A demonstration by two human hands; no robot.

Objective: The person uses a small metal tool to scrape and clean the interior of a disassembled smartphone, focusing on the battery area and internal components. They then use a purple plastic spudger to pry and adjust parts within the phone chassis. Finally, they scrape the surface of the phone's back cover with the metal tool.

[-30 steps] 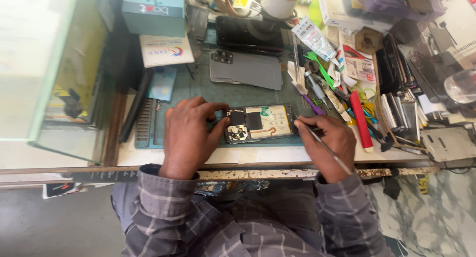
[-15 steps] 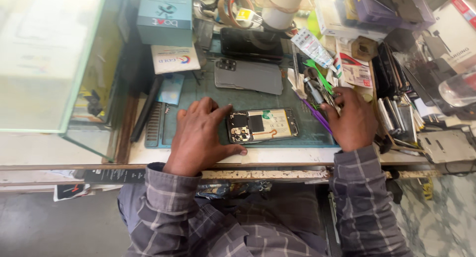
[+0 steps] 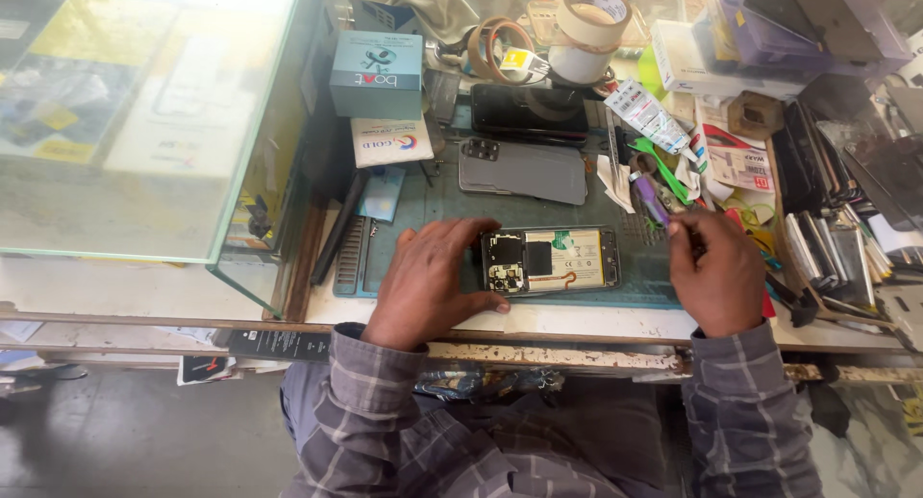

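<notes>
An opened phone (image 3: 558,260) lies on a green work mat (image 3: 423,205), its back off, with the battery and circuit board showing. My left hand (image 3: 428,282) rests flat on the mat, fingertips and thumb against the phone's left end. My right hand (image 3: 716,272) sits just right of the phone, at the edge of a pile of small tools. Its fingers are pinched shut on a thin tool whose tip barely shows, beside a purple-handled tool (image 3: 652,195) and a green one (image 3: 663,166).
A grey phone back cover (image 3: 524,169) and a black phone (image 3: 529,111) lie behind the open phone. A teal box (image 3: 377,73) and tape rolls (image 3: 594,17) stand farther back. A glass case (image 3: 144,113) fills the left. Stacked phones and screens (image 3: 827,219) crowd the right.
My right hand went from beside the phone out to the tool pile on the right and now sits there. My left hand stayed at the phone's left end.
</notes>
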